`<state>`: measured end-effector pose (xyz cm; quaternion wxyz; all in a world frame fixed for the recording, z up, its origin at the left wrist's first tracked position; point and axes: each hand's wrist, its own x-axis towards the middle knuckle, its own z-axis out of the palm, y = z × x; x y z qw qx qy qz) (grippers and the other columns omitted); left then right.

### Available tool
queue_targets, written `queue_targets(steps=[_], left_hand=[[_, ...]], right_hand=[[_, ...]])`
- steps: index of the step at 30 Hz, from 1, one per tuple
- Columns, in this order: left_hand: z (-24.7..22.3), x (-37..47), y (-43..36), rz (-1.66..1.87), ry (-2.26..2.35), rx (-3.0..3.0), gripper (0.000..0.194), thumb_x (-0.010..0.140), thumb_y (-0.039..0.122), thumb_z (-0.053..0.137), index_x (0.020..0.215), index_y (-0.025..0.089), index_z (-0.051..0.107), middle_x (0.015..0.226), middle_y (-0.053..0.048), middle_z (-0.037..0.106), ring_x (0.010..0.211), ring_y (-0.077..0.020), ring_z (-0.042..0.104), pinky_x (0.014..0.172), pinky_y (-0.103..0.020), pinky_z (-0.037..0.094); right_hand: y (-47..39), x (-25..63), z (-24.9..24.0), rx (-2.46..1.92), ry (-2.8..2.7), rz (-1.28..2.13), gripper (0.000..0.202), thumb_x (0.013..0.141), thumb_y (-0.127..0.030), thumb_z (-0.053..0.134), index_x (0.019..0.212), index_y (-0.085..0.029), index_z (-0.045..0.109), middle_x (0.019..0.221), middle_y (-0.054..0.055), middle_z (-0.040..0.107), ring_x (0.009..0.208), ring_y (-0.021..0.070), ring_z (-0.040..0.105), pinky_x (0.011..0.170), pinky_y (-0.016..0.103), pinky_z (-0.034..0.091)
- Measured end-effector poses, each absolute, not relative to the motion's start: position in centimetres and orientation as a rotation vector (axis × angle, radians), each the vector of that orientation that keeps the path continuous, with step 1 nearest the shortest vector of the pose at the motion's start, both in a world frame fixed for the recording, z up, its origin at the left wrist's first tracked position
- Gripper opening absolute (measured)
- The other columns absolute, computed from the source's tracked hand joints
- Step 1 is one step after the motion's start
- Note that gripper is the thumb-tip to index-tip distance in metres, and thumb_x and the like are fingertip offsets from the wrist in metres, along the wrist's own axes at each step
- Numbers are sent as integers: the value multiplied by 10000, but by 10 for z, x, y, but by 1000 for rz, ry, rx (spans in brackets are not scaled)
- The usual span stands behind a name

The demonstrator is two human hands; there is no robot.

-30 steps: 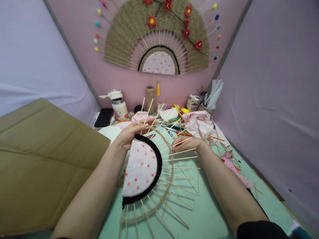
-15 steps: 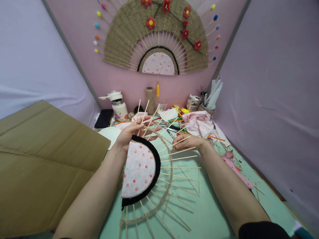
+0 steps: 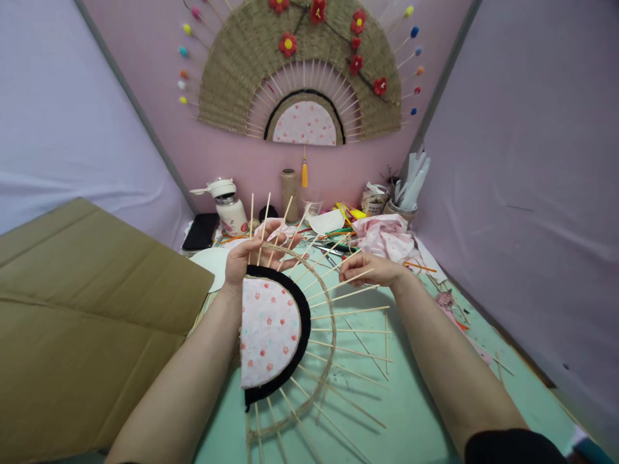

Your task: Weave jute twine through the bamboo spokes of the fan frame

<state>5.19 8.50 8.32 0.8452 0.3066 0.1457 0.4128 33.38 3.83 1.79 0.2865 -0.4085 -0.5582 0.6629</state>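
From where I'm standing, a big sheet of brown cardboard (image 3: 97, 328) takes up the far left, with a black phone (image 3: 200, 231) and a white bottle (image 3: 231, 216) beyond it at the back of the surface (image 3: 416, 412). A white disc (image 3: 213, 263) peeks out by the cardboard's corner. Next comes the left hand (image 3: 254, 254), gripping the upper end of a half-round fan frame (image 3: 305, 319), thumb in front, the other fingers spread behind the sticks (image 3: 348, 312). The frame is tilted on its side in the middle, above the surface, its flowered panel (image 3: 269, 332) facing me, a black band around the curve and a ring of twine (image 3: 333, 322) crossing the sticks. Behind stands a twine spool (image 3: 289, 193); a finished woven fan (image 3: 232, 84) hangs on the wall above. Further right, the right hand (image 3: 370, 267) is beside the stick ends, fingers curled closed; I can't tell whether anything is pinched in them. Behind that hand lies crumpled pink cloth (image 3: 384, 237).
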Motion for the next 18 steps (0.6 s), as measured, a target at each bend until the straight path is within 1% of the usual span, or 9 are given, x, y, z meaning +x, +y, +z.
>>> queue_targets(steps=[3, 4, 6, 8, 10, 14, 18], left_hand=[[86, 52, 84, 885, 279, 623, 424, 684, 145, 484, 1090, 176, 600, 791, -83, 643, 1087, -319, 597, 894, -593, 462], [86, 52, 83, 884, 273, 620, 397, 689, 145, 479, 1064, 171, 608, 776, -80, 636, 1083, -319, 598, 890, -593, 465], [88, 52, 82, 873, 270, 616, 376, 693, 142, 473, 1041, 170, 615, 775, -79, 631, 1079, -317, 600, 883, -591, 471], [88, 52, 82, 852, 275, 610, 386, 687, 135, 472, 1043, 174, 615, 785, -78, 632, 1076, -313, 601, 881, -585, 475], [88, 52, 82, 828, 276, 603, 389, 681, 126, 471, 1039, 174, 615, 789, -77, 632, 1073, -309, 602, 884, -578, 477], [87, 53, 82, 820, 272, 600, 378, 688, 117, 465, 1030, 170, 618, 772, -74, 629, 1058, -304, 609, 890, -572, 477], [88, 53, 81, 832, 298, 593, 442, 688, 112, 465, 1100, 183, 608, 810, -82, 645, 1044, -299, 619, 881, -569, 483]], right_hand=[[38, 338, 18, -1138, -1413, 1696, 269, 686, -356, 763, 779, -124, 662, 693, -3, 583, 521, 46, 437, 464, 187, 296], [37, 339, 19, -1144, -1373, 1663, 268, 683, -349, 766, 784, -128, 655, 695, -6, 577, 527, 47, 438, 463, 185, 294], [37, 340, 23, -1116, -1279, 1607, 265, 686, -347, 765, 767, -136, 626, 631, -30, 528, 503, 44, 403, 443, 180, 259], [37, 339, 28, -1062, -1178, 1551, 268, 689, -343, 761, 731, -145, 585, 556, -63, 443, 467, 38, 340, 423, 178, 204], [38, 335, 35, -1022, -1093, 1472, 277, 689, -335, 762, 710, -151, 555, 550, -72, 410, 460, 35, 315, 424, 181, 195], [37, 325, 51, -969, -991, 1286, 266, 687, -328, 764, 720, -159, 561, 578, -58, 445, 484, 44, 352, 436, 187, 235], [32, 318, 65, -903, -947, 1139, 257, 677, -337, 768, 752, -175, 584, 562, -58, 444, 499, 55, 378, 449, 193, 260]])
